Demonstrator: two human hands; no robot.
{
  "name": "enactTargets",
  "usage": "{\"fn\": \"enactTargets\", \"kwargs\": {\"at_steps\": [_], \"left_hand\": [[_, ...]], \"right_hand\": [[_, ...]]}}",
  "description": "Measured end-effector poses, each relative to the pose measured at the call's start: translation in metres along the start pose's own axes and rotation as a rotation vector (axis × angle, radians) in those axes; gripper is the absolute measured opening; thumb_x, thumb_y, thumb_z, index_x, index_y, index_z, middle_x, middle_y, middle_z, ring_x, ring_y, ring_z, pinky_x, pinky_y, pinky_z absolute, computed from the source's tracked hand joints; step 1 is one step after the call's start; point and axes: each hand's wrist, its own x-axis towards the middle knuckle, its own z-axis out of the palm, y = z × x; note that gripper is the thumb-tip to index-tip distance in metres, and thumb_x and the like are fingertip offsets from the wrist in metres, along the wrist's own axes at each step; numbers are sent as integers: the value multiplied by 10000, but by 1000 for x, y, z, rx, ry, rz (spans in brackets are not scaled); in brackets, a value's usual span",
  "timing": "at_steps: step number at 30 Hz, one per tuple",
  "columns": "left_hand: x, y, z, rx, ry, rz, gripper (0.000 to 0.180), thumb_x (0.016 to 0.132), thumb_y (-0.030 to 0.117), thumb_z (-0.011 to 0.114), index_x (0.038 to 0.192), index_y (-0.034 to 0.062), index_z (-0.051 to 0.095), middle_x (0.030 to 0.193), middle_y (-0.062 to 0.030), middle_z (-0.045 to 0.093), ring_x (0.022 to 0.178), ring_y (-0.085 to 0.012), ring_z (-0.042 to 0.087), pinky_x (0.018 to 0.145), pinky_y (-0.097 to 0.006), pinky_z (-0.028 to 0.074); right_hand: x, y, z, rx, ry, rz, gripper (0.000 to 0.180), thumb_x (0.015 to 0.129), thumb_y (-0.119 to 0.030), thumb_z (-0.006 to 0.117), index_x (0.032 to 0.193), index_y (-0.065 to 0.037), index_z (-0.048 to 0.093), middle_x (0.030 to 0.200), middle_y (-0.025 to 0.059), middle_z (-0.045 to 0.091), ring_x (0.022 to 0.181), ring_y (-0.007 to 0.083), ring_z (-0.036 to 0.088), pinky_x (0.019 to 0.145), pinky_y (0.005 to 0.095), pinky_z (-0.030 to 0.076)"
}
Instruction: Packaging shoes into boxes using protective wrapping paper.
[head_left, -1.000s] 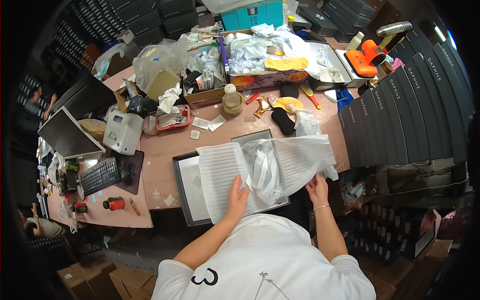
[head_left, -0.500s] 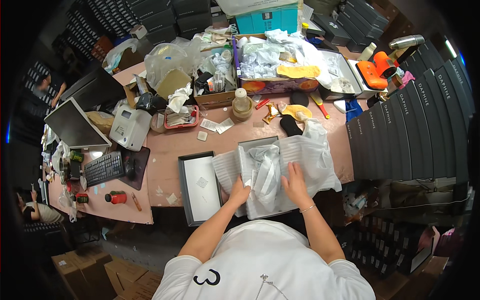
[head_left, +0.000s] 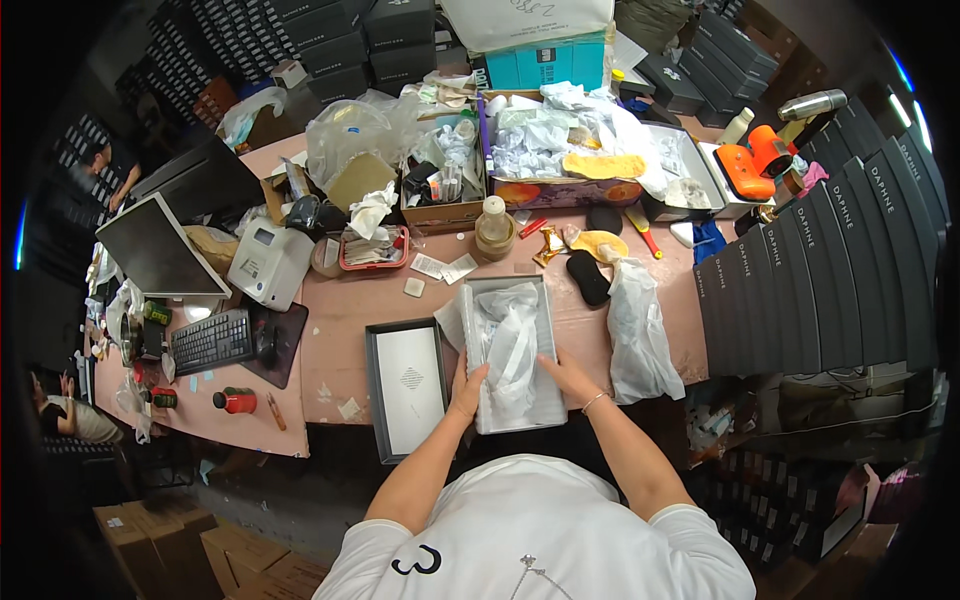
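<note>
Snugly, the lined box (head_left: 522, 425) lies between left hand (head_left: 467, 388) and right hand (head_left: 574, 380), both gripping its sides.

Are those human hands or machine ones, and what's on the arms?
Human ones: the left hand and the right hand are bare, with no gloves or cables visible. The sleeves are short and white. A thin, pale bracelet circles the right wrist; nothing worn shows on the left.

Wht tee (head_left: 560, 520), blk mark (head_left: 432, 562), slvr necklace (head_left: 528, 561)
</note>
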Motion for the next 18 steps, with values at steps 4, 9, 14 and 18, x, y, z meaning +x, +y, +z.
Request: {"fn": "enactTargets", "kwargs": {"at_steps": [4,9,14,18], "left_hand": [[-17,14,-4,456,149,126,764,880,371,619,1436,-15,267,1413,-234,362,1279,-308,400,1073,-379,307],[-47,81,-6,284,75,174,551,936,277,586,1355,-33,405,1358,-201,436,1221,-259,469,1044,-367,366],[-67,115,-9,153,13,106,492,958,298,552,1316,-26,460,1251,-119,550,1166,-177,513,1005,-290,385],[-45,116,29,-323,-103,-191,447,958,298,543,1261,-26,491,1148,-96,597,1075,-167,565,926,-289,447]], "right_hand": [[-7,-42,31,-759,562,-612,701,835,-206,641,1391,52,301,1396,288,355,1209,391,466,1020,427,375],[42,-46,62,-845,363,-196,699,786,-153,636,1389,20,327,1294,311,457,1020,456,574,900,453,463],[13,-93,44,-471,438,-398,491,816,-140,563,1266,37,474,780,233,641,779,381,634,726,432,488],[-24,-131,55,-312,368,-446,331,884,-209,565,1108,34,583,735,167,635,661,255,612,635,345,474]]}}
